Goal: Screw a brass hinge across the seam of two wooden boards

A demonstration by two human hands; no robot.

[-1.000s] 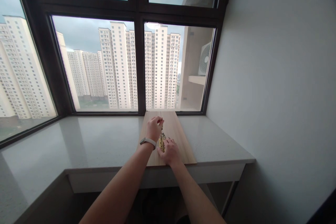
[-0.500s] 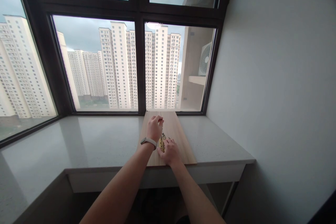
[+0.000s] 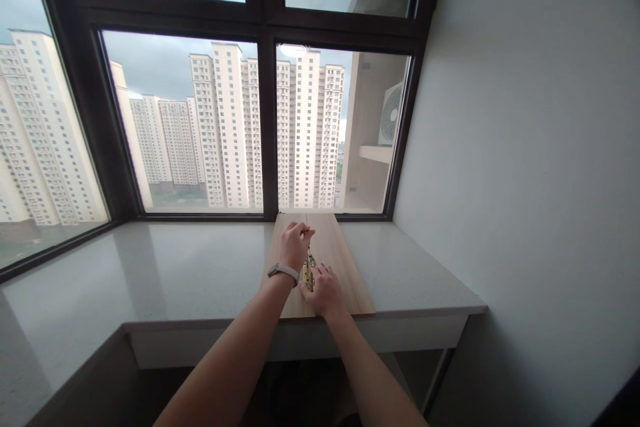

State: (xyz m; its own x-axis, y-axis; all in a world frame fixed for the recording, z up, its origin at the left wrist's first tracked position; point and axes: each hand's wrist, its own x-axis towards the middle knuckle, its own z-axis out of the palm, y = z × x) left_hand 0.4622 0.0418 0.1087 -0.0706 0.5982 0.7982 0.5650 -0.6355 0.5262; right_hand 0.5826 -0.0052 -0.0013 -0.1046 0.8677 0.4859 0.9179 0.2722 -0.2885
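Observation:
On a light wooden board [image 3: 345, 267] lies a small gold-coloured piece with dark markings [image 3: 308, 278], partly covered by my hands. My right hand [image 3: 325, 290] presses it to the board, with thumb on its left side and curled fingers on its right. Farther out, my left hand [image 3: 294, 245], with a grey-banded watch [image 3: 283, 271] on the wrist, is pinched closed above the board. A thin dark strand appears to run down from the pinch toward the gold piece; what exactly sits between the fingertips is too small to tell.
The board lies on a pale stone ledge [image 3: 200, 267] whose front edge drops off near my forearms. Dark window frames [image 3: 270, 120] rise behind it. A plain wall [image 3: 525, 147] closes the right side.
My left hand's fingertips have shifted slightly to the right, still pinched. My right hand stays in place on the gold-coloured piece.

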